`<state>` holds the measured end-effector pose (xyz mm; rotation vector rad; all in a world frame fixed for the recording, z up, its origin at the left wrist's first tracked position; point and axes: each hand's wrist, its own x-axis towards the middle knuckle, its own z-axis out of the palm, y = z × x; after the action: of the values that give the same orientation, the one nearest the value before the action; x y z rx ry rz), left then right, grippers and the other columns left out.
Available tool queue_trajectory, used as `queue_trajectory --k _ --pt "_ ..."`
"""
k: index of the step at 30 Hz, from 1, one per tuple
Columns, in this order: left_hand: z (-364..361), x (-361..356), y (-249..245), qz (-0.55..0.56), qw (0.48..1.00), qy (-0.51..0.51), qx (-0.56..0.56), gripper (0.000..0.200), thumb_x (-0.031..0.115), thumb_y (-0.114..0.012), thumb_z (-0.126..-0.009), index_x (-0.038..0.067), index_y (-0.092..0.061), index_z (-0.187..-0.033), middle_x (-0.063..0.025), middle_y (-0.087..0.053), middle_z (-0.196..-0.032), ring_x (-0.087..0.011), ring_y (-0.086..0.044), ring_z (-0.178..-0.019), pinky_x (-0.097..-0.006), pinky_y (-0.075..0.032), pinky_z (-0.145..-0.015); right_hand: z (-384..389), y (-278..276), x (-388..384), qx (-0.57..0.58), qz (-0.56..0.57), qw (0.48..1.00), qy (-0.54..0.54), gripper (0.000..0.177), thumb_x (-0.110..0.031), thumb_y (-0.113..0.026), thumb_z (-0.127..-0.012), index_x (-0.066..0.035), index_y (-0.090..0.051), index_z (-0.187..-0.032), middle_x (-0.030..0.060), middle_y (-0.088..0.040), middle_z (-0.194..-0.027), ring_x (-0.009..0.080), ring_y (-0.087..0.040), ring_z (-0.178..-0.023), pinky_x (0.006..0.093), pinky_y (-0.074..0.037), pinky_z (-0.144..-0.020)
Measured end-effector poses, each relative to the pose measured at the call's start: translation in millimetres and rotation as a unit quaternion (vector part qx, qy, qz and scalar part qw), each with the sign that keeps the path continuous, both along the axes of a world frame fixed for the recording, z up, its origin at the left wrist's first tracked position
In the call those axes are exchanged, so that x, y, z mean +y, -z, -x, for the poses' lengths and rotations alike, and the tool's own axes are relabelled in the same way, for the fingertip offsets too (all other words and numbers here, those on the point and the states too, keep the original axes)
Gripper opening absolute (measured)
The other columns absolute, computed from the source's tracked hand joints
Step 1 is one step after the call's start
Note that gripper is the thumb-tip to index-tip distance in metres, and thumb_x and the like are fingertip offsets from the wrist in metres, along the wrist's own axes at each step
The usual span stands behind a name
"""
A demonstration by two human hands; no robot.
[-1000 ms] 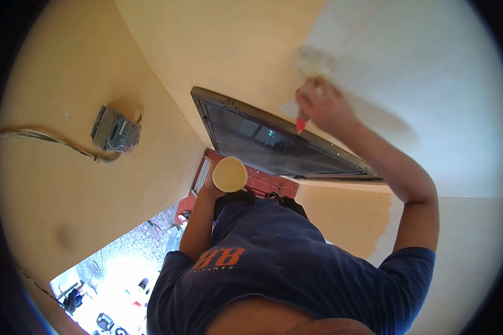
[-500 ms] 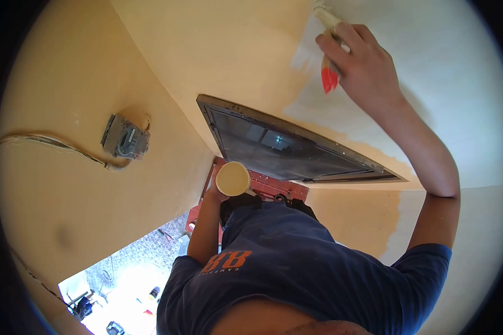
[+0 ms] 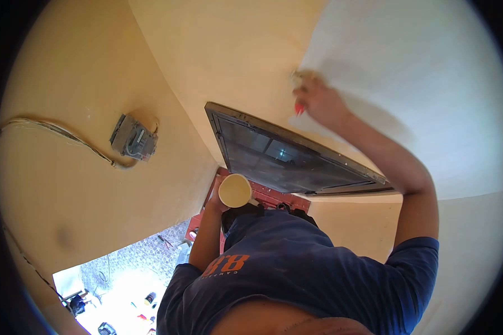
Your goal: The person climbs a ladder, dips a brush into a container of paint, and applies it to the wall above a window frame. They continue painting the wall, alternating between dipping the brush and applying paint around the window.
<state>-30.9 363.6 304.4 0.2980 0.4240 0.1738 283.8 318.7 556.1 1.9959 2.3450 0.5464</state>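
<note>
My right hand (image 3: 321, 100) is closed around a paintbrush (image 3: 299, 107), whose red handle end sticks out below the fingers. Its pale bristles, blurred, are against the wall at the border between the yellowish surface (image 3: 251, 50) and the white paint (image 3: 397, 72). Low and to the left, my left hand (image 3: 213, 198) grips a round white cup (image 3: 235, 190) from its side. Inside the cup the surface looks cream-coloured, and most of the left fingers are hidden behind it.
Below the brush is a dark-framed glass panel (image 3: 285, 153). An electrical box (image 3: 133, 138) with a cable (image 3: 61, 134) is fixed to the left wall. Red tiles (image 3: 274, 195) lie beneath, and a bright patterned floor (image 3: 128, 251) with scattered items shows at lower left.
My right hand has moved down and left along the wall with the paintbrush. White now covers more of the area above the glass panel. The left hand still grips the cup.
</note>
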Motion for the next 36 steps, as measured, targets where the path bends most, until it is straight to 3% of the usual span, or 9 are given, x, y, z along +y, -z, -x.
queue_trajectory --k 6,10,13,15,20,25,28,32,36 --pt "4 6 9 0.029 0.998 -0.04 -0.039 0.062 0.056 -0.029 -0.084 0.004 -0.054 -0.106 -0.0124 -0.06 -0.1 -0.0268 -0.059 -0.092 -0.0414 -0.048 -0.079 31 -69 -14 -0.022 -0.097 0.994 0.051 0.023 -0.01 -0.056 -0.07 -0.011 -0.052 -0.092 0.0096 -0.049 -0.094 0.0273 -0.052 -0.091 0.0349 -0.05 -0.066" --pt "-1 2 5 0.1 0.99 -0.055 -0.082 0.063 0.056 -0.028 -0.082 0.006 -0.049 -0.114 -0.0167 -0.057 -0.107 -0.0371 -0.056 -0.096 -0.0532 -0.046 -0.08 19 -14 -19 -0.132 -0.079 0.988 0.009 0.023 -0.016 -0.055 -0.069 -0.007 -0.053 -0.089 0.0106 -0.049 -0.094 0.0264 -0.052 -0.089 0.0331 -0.048 -0.074" --pt "-7 -2 -11 0.028 0.997 -0.067 0.016 0.064 0.059 -0.027 -0.084 0.004 -0.054 -0.104 -0.012 -0.06 -0.097 -0.0267 -0.059 -0.089 -0.041 -0.049 -0.079 9 41 -18 -0.196 -0.02 0.98 -0.02 0.022 -0.016 -0.055 -0.069 -0.007 -0.053 -0.089 0.0109 -0.049 -0.095 0.0254 -0.052 -0.087 0.033 -0.049 -0.07" --pt "-7 0 2 0.017 0.998 -0.056 0.022 0.063 0.058 -0.029 -0.083 0.004 -0.054 -0.105 -0.0117 -0.06 -0.098 -0.0267 -0.06 -0.088 -0.0406 -0.049 -0.078 15 60 -17 -0.007 0.074 0.997 -0.024 0.019 -0.014 -0.055 -0.07 -0.005 -0.055 -0.086 0.0141 -0.051 -0.095 0.0278 -0.053 -0.088 0.0347 -0.05 -0.069" --pt "-4 -1 -8 -0.009 0.999 -0.029 -0.018 0.055 0.049 -0.031 -0.084 0.003 -0.056 -0.101 -0.0122 -0.061 -0.095 -0.0259 -0.06 -0.087 -0.0393 -0.05 -0.076 -2 1 -7 0.02 -0.025 0.999 -0.015 0.018 -0.015 -0.053 -0.075 -0.009 -0.053 -0.093 0.0127 -0.051 -0.1 0.0282 -0.054 -0.091 0.0362 -0.051 -0.065" --pt "-6 2 -15 0.007 0.999 -0.033 0.012 0.051 0.044 -0.033 -0.082 0.002 -0.057 -0.098 -0.0138 -0.061 -0.093 -0.0278 -0.06 -0.085 -0.0389 -0.05 -0.076 25 -123 -19 -0.046 -0.101 0.991 0.07 0.019 -0.016 -0.054 -0.074 -0.009 -0.053 -0.091 0.0103 -0.05 -0.097 0.0271 -0.052 -0.09 0.0349 -0.051 -0.066" --pt "-10 2 -18 0.04 0.997 -0.064 0.032 0.05 0.043 -0.033 -0.081 0.002 -0.057 -0.096 -0.0149 -0.061 -0.092 -0.0306 -0.06 -0.083 -0.0421 -0.05 -0.074 38 -107 -24 -0.108 -0.168 0.98 0.011 0.018 -0.015 -0.054 -0.071 -0.007 -0.054 -0.087 0.0105 -0.05 -0.096 0.0275 -0.052 -0.086 0.0337 -0.05 -0.064" --pt "-14 1 -23 0.02 0.999 -0.045 -0.004 0.05 0.042 -0.033 -0.081 0.0 -0.056 -0.094 -0.0168 -0.061 -0.091 -0.0322 -0.061 -0.08 -0.0447 -0.051 -0.071 18 11 -12 -0.171 -0.08 0.982 -0.014 0.016 -0.015 -0.055 -0.069 -0.003 -0.056 -0.08 0.0128 -0.05 -0.09 0.0275 -0.052 -0.082 0.0332 -0.05 -0.064" --pt "-12 4 -16 0.008 0.999 -0.046 -0.013 0.052 0.044 -0.033 -0.081 0.0 -0.056 -0.096 -0.0174 -0.061 -0.09 -0.0312 -0.061 -0.079 -0.0435 -0.051 -0.071 28 64 -7 -0.026 0.02 0.999 -0.009 0.016 -0.014 -0.054 -0.071 -0.004 -0.056 -0.083 0.014 -0.05 -0.091 0.0282 -0.053 -0.082 0.0341 -0.05 -0.065"
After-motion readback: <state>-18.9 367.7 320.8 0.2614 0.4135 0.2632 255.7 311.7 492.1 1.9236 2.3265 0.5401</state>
